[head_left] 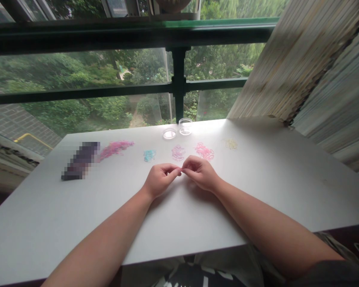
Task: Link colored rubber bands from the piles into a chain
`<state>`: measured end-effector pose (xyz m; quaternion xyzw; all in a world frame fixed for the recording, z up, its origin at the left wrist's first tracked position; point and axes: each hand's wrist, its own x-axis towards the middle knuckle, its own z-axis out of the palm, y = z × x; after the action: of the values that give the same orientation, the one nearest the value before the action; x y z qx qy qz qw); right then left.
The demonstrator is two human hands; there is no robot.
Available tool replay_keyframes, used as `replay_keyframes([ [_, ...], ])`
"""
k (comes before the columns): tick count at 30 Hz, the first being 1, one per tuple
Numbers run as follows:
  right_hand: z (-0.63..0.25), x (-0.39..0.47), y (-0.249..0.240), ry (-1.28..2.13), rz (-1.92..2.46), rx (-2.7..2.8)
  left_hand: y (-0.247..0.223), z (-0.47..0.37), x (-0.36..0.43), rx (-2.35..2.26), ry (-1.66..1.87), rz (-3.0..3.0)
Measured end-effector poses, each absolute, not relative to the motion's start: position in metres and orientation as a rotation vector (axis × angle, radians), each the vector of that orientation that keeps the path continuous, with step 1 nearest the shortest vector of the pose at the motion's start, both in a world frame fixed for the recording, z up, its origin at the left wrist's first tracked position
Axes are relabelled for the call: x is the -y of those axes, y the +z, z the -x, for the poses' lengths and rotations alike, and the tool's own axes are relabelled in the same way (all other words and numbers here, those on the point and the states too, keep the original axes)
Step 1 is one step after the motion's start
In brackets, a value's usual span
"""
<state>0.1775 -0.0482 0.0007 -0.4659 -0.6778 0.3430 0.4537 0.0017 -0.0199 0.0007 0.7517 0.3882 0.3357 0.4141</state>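
Pink piece (181, 170), tiny, mostly hidden; left fingers (175, 172), right fingers (188, 172) pinching.

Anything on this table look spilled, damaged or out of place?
Nothing clearly does. The turquoise pile, lilac pile and pink pile sit apart. The mixed pile sprawls loosely, perhaps just its layout. The dark item is pixelated, and the piece between the hands is too small to judge.

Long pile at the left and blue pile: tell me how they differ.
The long pile stretches out in a slanting strip, while the blue pile is a compact patch. The long pile is clearly bigger than the blue pile. The long pile is mostly pink and purple; the blue pile is light blue. Both lie loose on the table.
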Motion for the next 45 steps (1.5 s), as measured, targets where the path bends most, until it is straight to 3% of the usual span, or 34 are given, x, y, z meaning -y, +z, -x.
replay_keyframes([
  [30, -0.1738, 0.0482, -0.0029, 1.283, 0.99, 1.504, -0.0032, -0.0022, 0.0193, -1.003, 0.957, -1.865],
  [45, -0.1733, 0.0493, -0.0017, 1.207, 1.035, 1.571, -0.0041, -0.0019, 0.0197, -0.855, 0.832, -1.861],
])
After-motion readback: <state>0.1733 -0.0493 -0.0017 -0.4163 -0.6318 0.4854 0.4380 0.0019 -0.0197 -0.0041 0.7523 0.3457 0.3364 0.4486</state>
